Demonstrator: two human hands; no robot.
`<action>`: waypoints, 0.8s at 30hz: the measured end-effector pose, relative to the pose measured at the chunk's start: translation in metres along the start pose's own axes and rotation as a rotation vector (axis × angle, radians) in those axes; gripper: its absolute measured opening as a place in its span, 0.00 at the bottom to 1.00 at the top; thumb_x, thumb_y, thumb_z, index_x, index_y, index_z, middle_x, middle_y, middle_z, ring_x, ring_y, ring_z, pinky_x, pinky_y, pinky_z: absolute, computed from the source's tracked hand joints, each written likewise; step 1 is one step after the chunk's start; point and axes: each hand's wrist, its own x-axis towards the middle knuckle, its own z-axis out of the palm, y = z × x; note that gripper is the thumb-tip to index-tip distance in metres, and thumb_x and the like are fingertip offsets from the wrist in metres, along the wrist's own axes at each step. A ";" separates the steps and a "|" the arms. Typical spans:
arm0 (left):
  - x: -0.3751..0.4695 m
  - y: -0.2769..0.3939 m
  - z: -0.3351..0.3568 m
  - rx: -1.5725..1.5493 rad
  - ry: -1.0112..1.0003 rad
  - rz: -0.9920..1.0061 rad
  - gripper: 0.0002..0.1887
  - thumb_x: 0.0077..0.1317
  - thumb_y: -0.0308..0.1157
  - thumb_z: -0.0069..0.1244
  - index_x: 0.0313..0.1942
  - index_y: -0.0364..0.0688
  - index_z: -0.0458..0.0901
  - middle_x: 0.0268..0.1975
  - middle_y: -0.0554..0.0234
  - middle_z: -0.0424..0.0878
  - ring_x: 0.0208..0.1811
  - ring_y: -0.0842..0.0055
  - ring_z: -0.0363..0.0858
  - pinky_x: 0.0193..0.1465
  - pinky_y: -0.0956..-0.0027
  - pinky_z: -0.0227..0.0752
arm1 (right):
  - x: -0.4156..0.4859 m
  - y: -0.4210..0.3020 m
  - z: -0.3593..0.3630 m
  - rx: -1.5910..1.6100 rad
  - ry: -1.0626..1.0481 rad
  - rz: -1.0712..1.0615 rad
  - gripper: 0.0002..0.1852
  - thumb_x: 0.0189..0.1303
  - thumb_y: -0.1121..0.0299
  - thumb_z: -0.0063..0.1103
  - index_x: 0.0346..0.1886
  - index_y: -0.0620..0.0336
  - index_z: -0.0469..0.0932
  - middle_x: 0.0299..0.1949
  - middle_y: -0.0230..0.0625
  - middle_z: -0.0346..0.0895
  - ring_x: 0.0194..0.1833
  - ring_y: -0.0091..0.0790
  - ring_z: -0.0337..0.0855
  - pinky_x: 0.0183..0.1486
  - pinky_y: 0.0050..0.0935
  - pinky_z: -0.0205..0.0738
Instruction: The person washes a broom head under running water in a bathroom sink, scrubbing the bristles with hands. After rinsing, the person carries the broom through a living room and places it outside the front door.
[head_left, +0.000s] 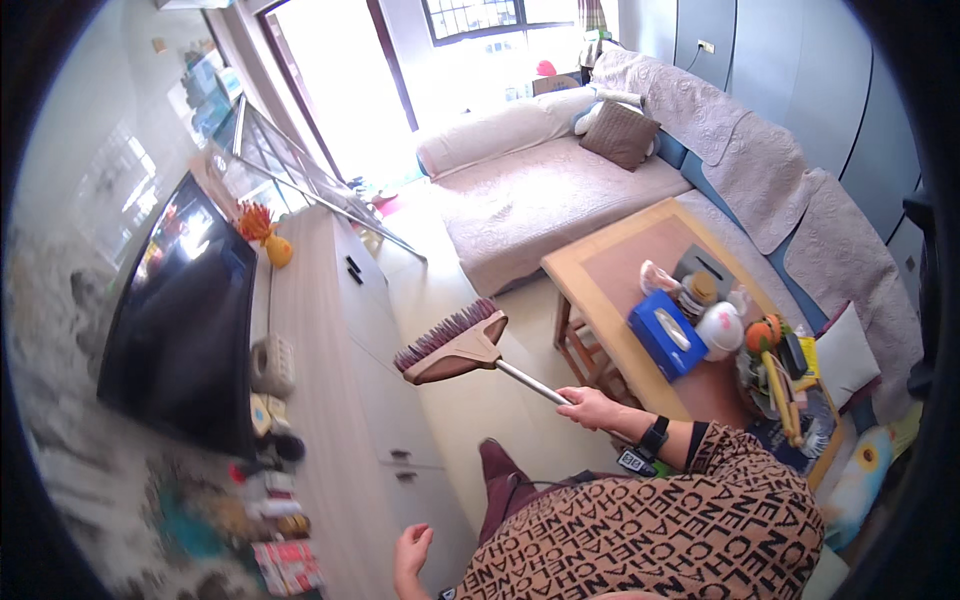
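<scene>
My right hand (587, 409) grips the metal handle (529, 380) of a broom partway along its length. The broom head (457, 352) is held up off the floor, ahead of my hand and to its left. Its dark reddish bristles (446, 335) point away from me. Lower down, my left hand (413, 551) hangs beside the front of the long TV cabinet, holding nothing, with its fingers loosely curled.
A wooden table (585, 281) on my right bears a blue tissue box (667, 334), jars and fruit. Beyond it stands a covered sofa (517, 187). Along my left runs the TV cabinet (330, 420), with a vase (278, 250) and a television (184, 322). A folded drying rack (300, 176) leans near the doorway.
</scene>
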 end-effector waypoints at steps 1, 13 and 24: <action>0.042 0.026 -0.007 0.036 -0.008 0.030 0.18 0.63 0.38 0.56 0.47 0.35 0.82 0.40 0.55 0.87 0.42 0.73 0.85 0.48 0.68 0.77 | 0.024 -0.015 -0.009 -0.004 0.000 0.018 0.26 0.61 0.58 0.57 0.62 0.55 0.71 0.23 0.33 0.74 0.17 0.27 0.74 0.18 0.29 0.71; 0.435 0.456 -0.021 0.266 -0.235 0.678 0.17 0.66 0.38 0.54 0.48 0.36 0.79 0.43 0.50 0.85 0.44 0.66 0.86 0.47 0.66 0.77 | 0.291 -0.140 -0.110 0.191 0.067 0.063 0.19 0.63 0.62 0.56 0.57 0.54 0.74 0.22 0.27 0.72 0.17 0.21 0.71 0.18 0.25 0.66; 0.645 0.631 -0.069 0.077 -0.262 0.440 0.15 0.68 0.34 0.52 0.52 0.36 0.79 0.45 0.61 0.86 0.45 0.80 0.83 0.49 0.73 0.75 | 0.596 -0.305 -0.247 0.413 -0.023 0.041 0.21 0.67 0.66 0.55 0.61 0.61 0.69 0.20 0.24 0.65 0.12 0.18 0.62 0.12 0.20 0.56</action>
